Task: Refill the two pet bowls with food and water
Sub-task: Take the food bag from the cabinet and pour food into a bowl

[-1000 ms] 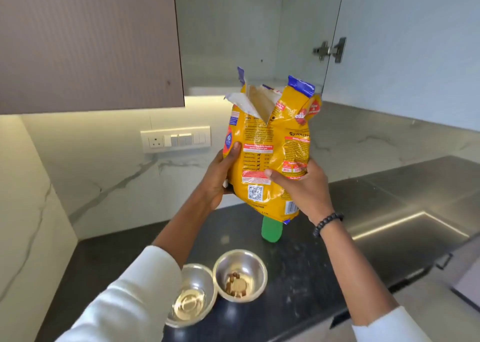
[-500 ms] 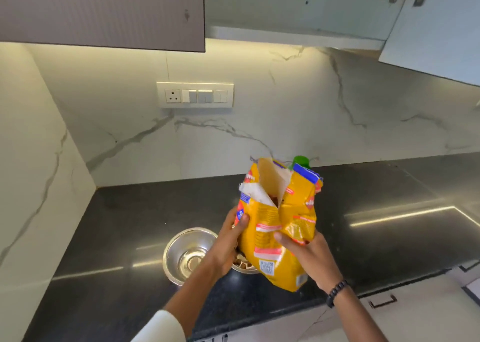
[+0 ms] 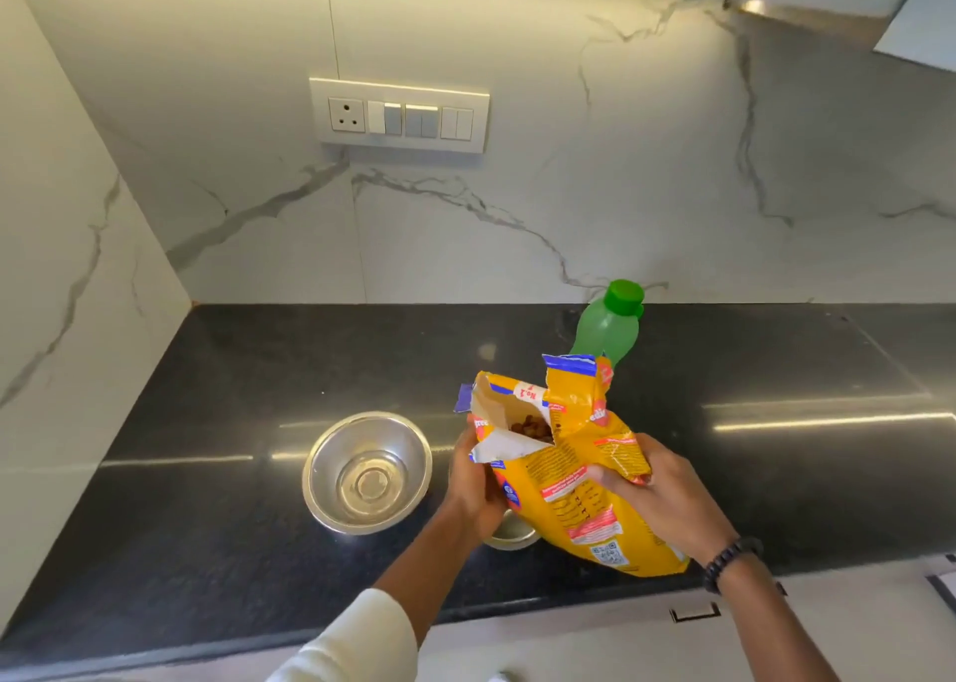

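Readable print only on yellow food bag [image 3: 579, 479]. "No.1", upside down, on white patch at torn top flap. Partial white letters "edi" on red patch near upper right fold, "gree" on left edge by opening. QR code near bottom corner. Remaining small print too blurred to read.

Between your fingers [image 3: 615, 474] you hold a food bag [image 3: 579, 490] of glossy printed film, its torn mouth lined with matt paper. Just left of your left hand's fingers, the steel bowl [image 3: 367, 472] is polished and mirror-bright. Beyond your fingertips the bottle [image 3: 605, 327] is translucent green plastic. The black stone counter [image 3: 207, 422] beneath is smooth and glossy; the marble wall [image 3: 517, 189] looks smooth.
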The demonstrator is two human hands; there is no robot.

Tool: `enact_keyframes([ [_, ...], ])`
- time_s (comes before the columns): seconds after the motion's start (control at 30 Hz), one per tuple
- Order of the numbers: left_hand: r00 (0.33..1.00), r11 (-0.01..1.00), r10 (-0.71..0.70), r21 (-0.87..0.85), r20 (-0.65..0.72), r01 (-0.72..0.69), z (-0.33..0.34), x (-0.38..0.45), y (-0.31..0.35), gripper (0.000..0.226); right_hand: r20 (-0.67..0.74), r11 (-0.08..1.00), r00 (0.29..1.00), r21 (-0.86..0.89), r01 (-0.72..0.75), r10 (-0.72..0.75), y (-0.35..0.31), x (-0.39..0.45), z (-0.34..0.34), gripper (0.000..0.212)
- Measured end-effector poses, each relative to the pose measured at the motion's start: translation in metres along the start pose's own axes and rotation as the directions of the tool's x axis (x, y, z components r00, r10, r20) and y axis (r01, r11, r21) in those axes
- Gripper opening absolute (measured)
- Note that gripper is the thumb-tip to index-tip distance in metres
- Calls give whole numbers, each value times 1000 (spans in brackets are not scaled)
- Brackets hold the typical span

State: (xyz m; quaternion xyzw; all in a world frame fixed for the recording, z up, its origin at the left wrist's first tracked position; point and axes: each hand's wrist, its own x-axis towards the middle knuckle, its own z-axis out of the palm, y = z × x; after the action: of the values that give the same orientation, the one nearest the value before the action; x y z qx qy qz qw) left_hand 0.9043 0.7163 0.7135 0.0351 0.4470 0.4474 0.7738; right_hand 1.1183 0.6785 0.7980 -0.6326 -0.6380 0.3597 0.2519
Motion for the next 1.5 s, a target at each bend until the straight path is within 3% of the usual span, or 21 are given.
enact_keyframes([
  [0.1, 988, 995, 72, -75, 135, -62, 4, 3, -11, 52, 21, 999, 1000, -42, 3, -2, 2, 7, -14, 29],
  [0.2, 984, 995, 59, -94, 170, -43, 7, 7, -12, 48, 15, 998, 1000, -58, 5, -4, 2, 13, -21, 30],
  [0.47, 996, 997, 81, -16, 38, -80, 9, 8, -14, 51, 19, 985, 1000, -173, 21, -18, 0, 22, -25, 27],
  [0.63, 997, 996, 64, -54, -33, -66, 13, -4, -22, 52, -16, 966, 1000, -256, 20, -25, -3, 13, -21, 19],
  [0.9, 997, 996, 71, -46, -15, -72, 13, -20, -49, 52, -47, 920, 999, -389, -43, 27, 0, -10, -17, 41],
  [1.1, 999, 988, 17, -153, -47, -24, 14, -24, -70, 57, 23, 884, 999, -467, -33, 49, -1, -17, -15, 44],
  [1.5, 991, 949, 95, -291, -95, -119, 43, -6, -108, 56, 164, 791, 986, -598, 127, -34, 7, 14, -47, 52],
])
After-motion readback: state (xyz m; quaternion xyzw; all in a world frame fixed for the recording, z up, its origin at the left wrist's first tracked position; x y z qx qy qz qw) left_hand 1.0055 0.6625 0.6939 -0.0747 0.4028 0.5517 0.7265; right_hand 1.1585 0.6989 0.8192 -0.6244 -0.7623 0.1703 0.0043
